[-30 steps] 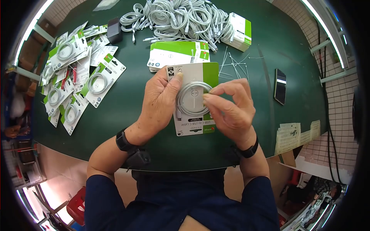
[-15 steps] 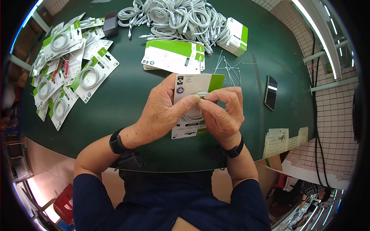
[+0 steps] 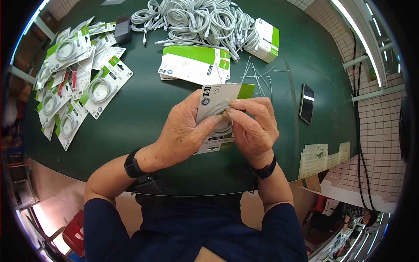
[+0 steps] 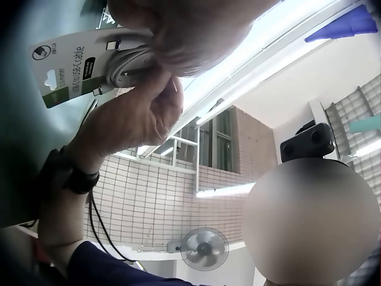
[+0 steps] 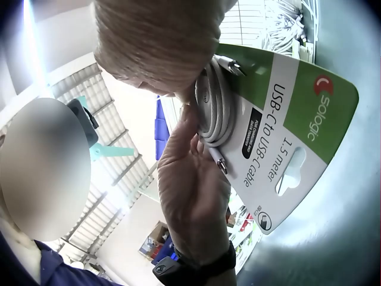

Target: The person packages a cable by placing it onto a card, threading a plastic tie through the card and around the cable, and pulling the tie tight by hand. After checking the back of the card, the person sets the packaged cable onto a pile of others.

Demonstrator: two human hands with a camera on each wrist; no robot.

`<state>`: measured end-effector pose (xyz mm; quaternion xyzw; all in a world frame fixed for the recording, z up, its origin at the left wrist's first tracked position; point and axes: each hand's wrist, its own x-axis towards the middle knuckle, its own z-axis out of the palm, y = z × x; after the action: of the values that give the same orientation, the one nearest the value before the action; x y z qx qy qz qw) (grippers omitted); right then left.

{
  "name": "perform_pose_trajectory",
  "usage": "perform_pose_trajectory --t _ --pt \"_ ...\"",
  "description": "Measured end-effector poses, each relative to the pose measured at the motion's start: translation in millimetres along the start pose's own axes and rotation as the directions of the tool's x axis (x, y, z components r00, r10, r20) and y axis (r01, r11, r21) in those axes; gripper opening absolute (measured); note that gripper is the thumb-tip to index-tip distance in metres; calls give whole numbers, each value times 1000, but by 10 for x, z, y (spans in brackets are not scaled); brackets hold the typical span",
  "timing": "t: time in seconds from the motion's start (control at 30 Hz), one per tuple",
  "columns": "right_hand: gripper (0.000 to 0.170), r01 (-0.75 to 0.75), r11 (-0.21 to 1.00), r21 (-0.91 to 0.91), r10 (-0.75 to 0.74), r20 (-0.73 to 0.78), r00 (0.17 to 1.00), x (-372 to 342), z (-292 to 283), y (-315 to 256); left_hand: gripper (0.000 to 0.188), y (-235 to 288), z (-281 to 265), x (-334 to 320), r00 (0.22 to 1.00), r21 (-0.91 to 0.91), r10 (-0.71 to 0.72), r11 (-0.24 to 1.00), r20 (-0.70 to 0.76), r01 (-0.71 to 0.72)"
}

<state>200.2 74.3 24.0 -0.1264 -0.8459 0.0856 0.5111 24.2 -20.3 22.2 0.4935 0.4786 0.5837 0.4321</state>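
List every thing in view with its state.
USB-C cable card, held in left hand
Cable on that card, coiled
Cable tie, pinched in right hand
Loose cables, coiled, heaped
Carded cables, coiled, piled
Packaging cards, stacked
Other ties, scattered
Phone, screen dark

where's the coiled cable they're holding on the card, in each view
Head: the coiled cable is near the middle, partly hidden by fingers
Left wrist: the coiled cable is upper left
Right wrist: the coiled cable is just right of centre, upper half
Shared landmark: the USB-C lettering on the card, beside the coil
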Motion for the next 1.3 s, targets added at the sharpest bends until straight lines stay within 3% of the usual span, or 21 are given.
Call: perform_pose_trajectory --t 0.1,0.23,0.33,0.43,0.57,0.73,0.87,1.3 --pt "26 -4 1000 14 3 23 1000 2 13 11 37 -7 -25 14 1000 15 13 1000 12 -13" --pt "24 28 999 28 -30 102 994 21 5 84 35 -36 -38 37 999 -57 11 998 37 -9" --pt "23 68 997 35 -74 177 981 26 -21 154 33 -76 -37 46 996 -216 -81 972 46 89" --pt "27 100 994 47 -108 214 971 6 -12 175 33 -124 -15 45 998 -225 -66 972 14 67" --pt "29 106 993 -47 -102 83 991 -13 25 62 33 -102 24 44 998 -241 -30 970 -49 17" --pt "31 109 990 -91 -102 77 992 -60 -55 -18 33 -29 24 35 997 -242 -15 970 -80 -5" --pt "33 146 988 -41 -141 109 984 -40 -83 -92 34 11 -13 82 995 -290 -24 957 -94 -4" --pt "37 56 967 250 -75 68 995 -65 30 -126 36 -6 -51 120 994 -299 -47 954 -102 14"
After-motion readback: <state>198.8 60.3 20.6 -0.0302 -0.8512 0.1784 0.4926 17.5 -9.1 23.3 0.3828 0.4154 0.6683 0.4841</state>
